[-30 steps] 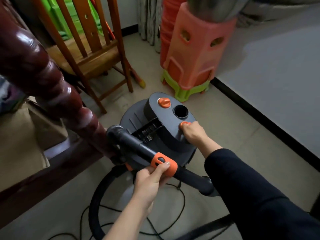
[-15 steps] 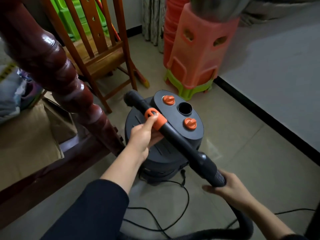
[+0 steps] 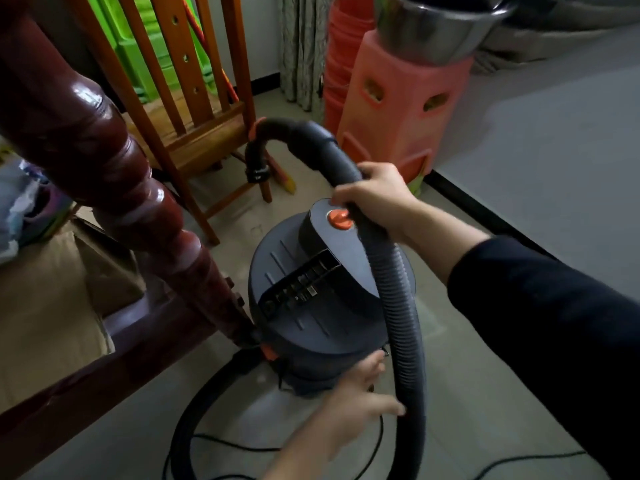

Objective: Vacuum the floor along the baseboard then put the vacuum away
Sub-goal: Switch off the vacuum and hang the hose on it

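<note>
The dark grey canister vacuum point(image 3: 311, 306) stands on the tiled floor, with an orange knob point(image 3: 339, 218) on its lid. Its ribbed black hose point(image 3: 398, 306) arches up over the lid and ends in a curved handle tube point(image 3: 294, 133) pointing down toward the chair. My right hand point(image 3: 375, 199) grips the hose just above the lid. My left hand point(image 3: 360, 396), blurred, reaches to the canister's near side with fingers stretched out, thumb close to the hose. The black baseboard point(image 3: 485, 209) runs along the right wall.
A dark red turned post point(image 3: 114, 168) and frame crowd the left, with cardboard point(image 3: 41, 306) behind. A wooden chair point(image 3: 194, 109) stands beyond the vacuum. Stacked orange stools point(image 3: 398, 109) carry a metal bowl point(image 3: 433, 26). The power cord point(image 3: 242, 445) and a hose loop lie on the near floor.
My left hand let go of the handle tube and dropped to the canister's near side. My right hand moved up the hose, and the hose now arches over the lid.
</note>
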`<state>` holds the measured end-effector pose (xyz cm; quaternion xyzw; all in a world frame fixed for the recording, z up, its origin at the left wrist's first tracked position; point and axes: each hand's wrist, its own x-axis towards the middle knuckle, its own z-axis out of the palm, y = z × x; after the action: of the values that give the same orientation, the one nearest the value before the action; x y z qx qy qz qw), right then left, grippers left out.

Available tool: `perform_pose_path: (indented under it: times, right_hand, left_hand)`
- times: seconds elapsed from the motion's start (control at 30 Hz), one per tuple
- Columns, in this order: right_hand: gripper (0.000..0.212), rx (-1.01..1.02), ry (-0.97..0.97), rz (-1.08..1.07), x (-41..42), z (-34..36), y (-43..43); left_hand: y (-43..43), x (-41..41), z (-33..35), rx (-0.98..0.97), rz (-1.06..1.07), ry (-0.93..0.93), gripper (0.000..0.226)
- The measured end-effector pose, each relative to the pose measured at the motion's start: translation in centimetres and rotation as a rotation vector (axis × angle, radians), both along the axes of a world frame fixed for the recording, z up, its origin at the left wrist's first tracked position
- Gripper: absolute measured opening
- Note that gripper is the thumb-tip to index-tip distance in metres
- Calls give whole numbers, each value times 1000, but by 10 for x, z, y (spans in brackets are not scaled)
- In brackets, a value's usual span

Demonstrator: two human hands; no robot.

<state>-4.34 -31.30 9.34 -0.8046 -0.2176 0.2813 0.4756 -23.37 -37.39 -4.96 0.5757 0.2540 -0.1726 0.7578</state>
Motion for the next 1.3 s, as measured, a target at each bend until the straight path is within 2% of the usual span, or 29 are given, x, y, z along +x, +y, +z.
perform_pose_path:
  times: [0.1, 0.17, 0.23, 0.37, 0.47, 0.53, 0.63, 0.7, 0.73, 0.8, 0.87, 0.93, 1.07, 1.2, 1.3]
  right_hand:
    - [24, 11, 26, -30, 5, 4, 28]
    - [23, 2, -6, -31, 7, 0, 32]
    - [24, -32, -29, -4, 11, -13, 23]
    - [40, -143, -23, 113, 15, -38, -14]
    - [40, -234, 37, 227, 13, -49, -32]
    - [28, -343, -10, 277, 7, -53, -40]
    - [30, -259, -53, 170, -2, -62, -41]
    - [47, -272, -199, 124, -7, -67, -37]
    - [56, -326, -290, 156, -10, -70, -34]
    - [64, -457, -418, 261, -18, -76, -33]
    - [59, -539, -450, 323, -27, -80, -35]
    - [53, -529, -466, 329, -34, -84, -36]
    - [45, -473, -513, 318, -47, -88, -39]
    - [42, -362, -400, 101, -52, -103, -70]
    - [38, -347, -343, 73, -68, -122, -111]
  left_hand:
    - [-18, 5, -10, 127, 57, -36, 32]
    - [-23, 10, -13, 198, 58, -65, 25]
    - [-24, 12, -11, 318, -19, -145, 27]
    - [-8, 12, -7, 406, -67, -234, 28]
    - [12, 23, 3, 437, -6, -224, 32]
    - [30, 32, 12, 420, 113, -210, 29]
    - [58, 45, 21, 388, 173, -183, 20]
    - [70, 51, 17, 409, 120, -153, 18]
    - [73, 52, 13, 428, 98, -124, 21]
    - [75, 50, 4, 468, 85, -66, 44]
    - [72, 43, -4, 497, 119, -14, 67]
    - [68, 38, -8, 532, 121, 17, 77]
    - [69, 25, -13, 517, 146, 41, 72]
    - [63, 3, -16, 668, 292, 89, 58]
    - [45, -4, -16, 678, 434, 131, 46]
